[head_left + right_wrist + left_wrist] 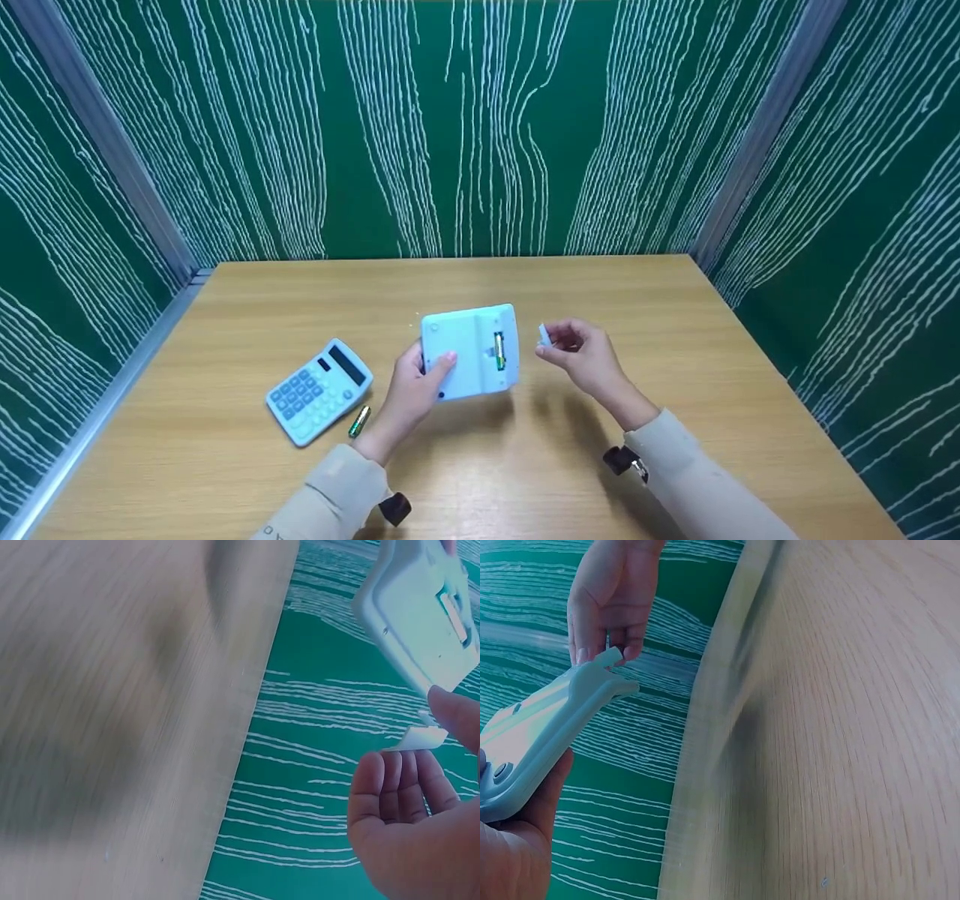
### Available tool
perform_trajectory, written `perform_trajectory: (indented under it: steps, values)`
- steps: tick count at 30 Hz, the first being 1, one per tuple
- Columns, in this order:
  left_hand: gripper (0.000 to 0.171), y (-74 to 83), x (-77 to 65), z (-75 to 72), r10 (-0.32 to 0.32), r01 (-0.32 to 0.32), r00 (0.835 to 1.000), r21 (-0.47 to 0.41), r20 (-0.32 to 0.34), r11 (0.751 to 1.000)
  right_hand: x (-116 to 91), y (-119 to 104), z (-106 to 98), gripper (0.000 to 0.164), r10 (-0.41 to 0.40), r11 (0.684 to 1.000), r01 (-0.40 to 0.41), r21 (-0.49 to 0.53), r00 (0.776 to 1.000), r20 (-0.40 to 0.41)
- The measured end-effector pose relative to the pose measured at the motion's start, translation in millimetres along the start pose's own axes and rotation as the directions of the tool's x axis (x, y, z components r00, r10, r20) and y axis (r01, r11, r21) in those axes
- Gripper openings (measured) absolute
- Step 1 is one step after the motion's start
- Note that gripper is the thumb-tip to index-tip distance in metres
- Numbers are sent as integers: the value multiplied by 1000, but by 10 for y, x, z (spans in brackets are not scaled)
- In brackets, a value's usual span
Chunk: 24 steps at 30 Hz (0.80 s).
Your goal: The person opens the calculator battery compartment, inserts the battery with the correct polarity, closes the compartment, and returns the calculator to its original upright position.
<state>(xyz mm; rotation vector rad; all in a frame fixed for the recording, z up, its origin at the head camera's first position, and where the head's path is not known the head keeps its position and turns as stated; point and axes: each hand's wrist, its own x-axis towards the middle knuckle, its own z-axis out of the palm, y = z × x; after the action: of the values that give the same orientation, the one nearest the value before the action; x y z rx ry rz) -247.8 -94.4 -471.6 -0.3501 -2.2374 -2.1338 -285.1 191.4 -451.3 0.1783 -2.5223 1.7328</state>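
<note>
My left hand [417, 384] grips a light blue calculator [461, 367] by its left edge, back side up, thumb across the back. Its battery slot is uncovered, and a green and gold battery [499, 351] lies inside. To the right, apart from the calculator, my right hand [589, 360] pinches a small pale battery cover [544, 335] between thumb and fingers. The right wrist view also shows this cover [421, 738] between thumb and fingertips. In the left wrist view the calculator [547, 727] is seen edge-on, and the battery slot is hidden there.
A second light blue calculator [319, 392] lies face up on the wooden table [600, 292], left of my left hand. Beside it rests a loose green and gold battery [359, 421]. Green panels with white wavy lines [480, 150] enclose the table's back and sides.
</note>
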Motion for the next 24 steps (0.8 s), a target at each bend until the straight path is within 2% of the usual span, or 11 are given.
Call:
perform_trajectory:
  steps: [5,17,24]
  values:
    - [40,-23,9,21,34,-34,999,9,-36,999,-34,-51,38,32,-4,999,4,45,1000,-6]
    - [44,-31,8,45,39,-39,999,-5,0,999,-125,-170,124,29,47,994,-47,95,999,8]
    - [45,-38,11,61,33,-33,999,-8,1,999,-153,-211,209,30,23,993,-26,116,999,26]
